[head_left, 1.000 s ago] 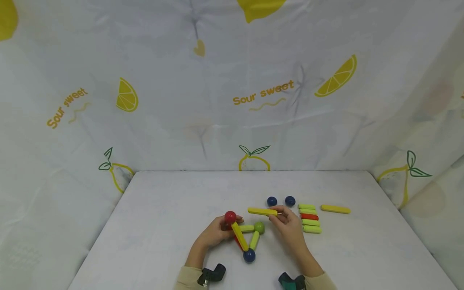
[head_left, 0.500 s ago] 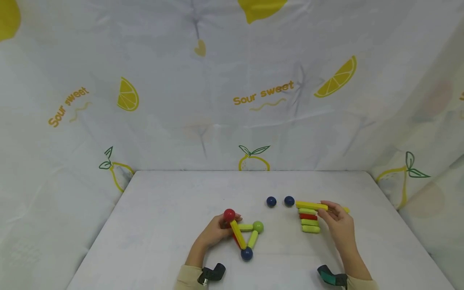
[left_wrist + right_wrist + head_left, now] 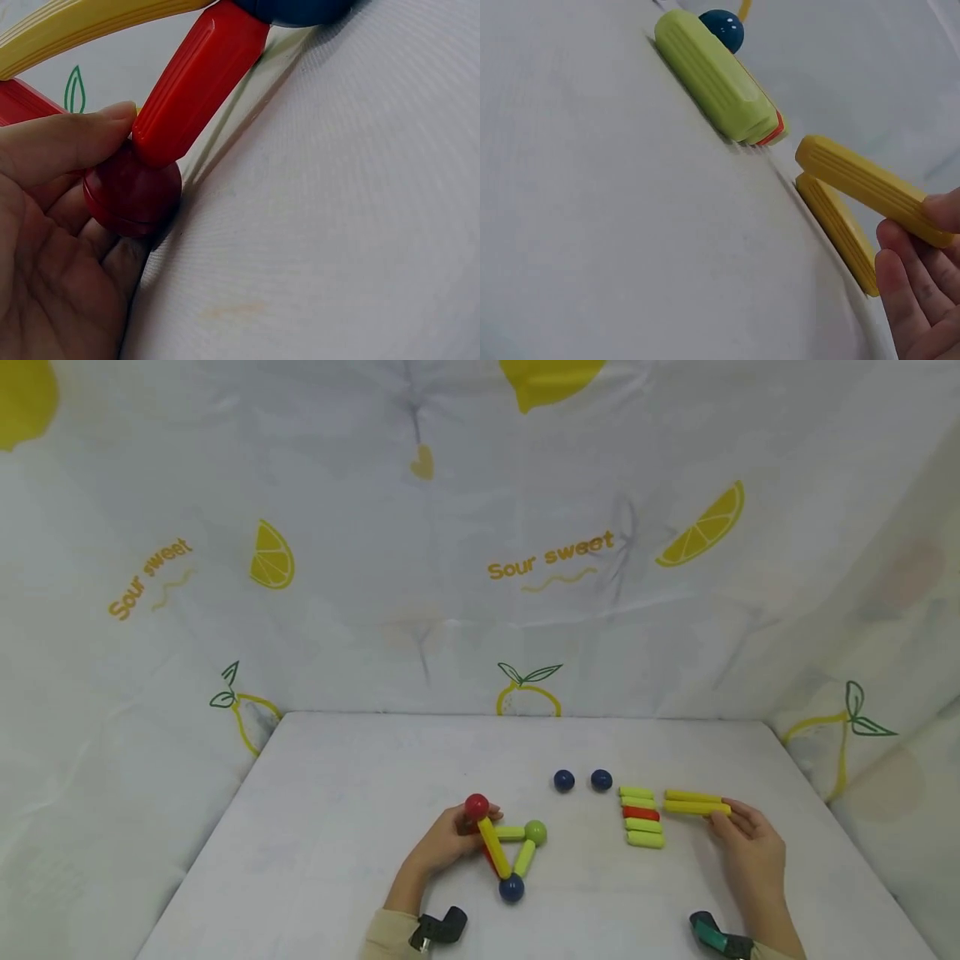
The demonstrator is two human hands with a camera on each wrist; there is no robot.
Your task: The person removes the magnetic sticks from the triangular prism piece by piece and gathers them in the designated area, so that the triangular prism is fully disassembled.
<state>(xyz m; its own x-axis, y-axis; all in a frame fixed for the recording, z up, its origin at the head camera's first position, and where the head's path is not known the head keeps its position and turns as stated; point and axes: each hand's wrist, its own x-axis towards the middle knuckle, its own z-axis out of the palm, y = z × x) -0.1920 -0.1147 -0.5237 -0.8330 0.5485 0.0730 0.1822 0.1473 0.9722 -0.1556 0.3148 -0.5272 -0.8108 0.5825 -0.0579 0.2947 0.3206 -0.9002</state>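
Note:
My left hand [image 3: 442, 839] holds a frame of magnetic rods and balls at its left corner. In the left wrist view, the thumb and fingers grip a red ball [image 3: 133, 193] with a red rod [image 3: 201, 86] joined to it. A raised red ball [image 3: 476, 807], a yellow rod [image 3: 493, 847], a green ball [image 3: 535, 832] and a blue ball [image 3: 512, 888] belong to this frame. Farther right, my right hand [image 3: 756, 852] pinches one end of a loose yellow rod [image 3: 866, 186]. That rod is just above and beside another yellow rod [image 3: 838, 234] on the table.
Between the hands, a column of light green rods [image 3: 643, 840] with one red rod [image 3: 641, 814] lies on the white table [image 3: 337, 793]. Two loose blue balls [image 3: 564, 780] sit behind. A lemon-print cloth [image 3: 390, 568] hangs past the back edge.
My right hand has carried the yellow rod from near the frame rightward over the green rods to beside the other yellow rod. The left hand has stayed nearly still with the frame.

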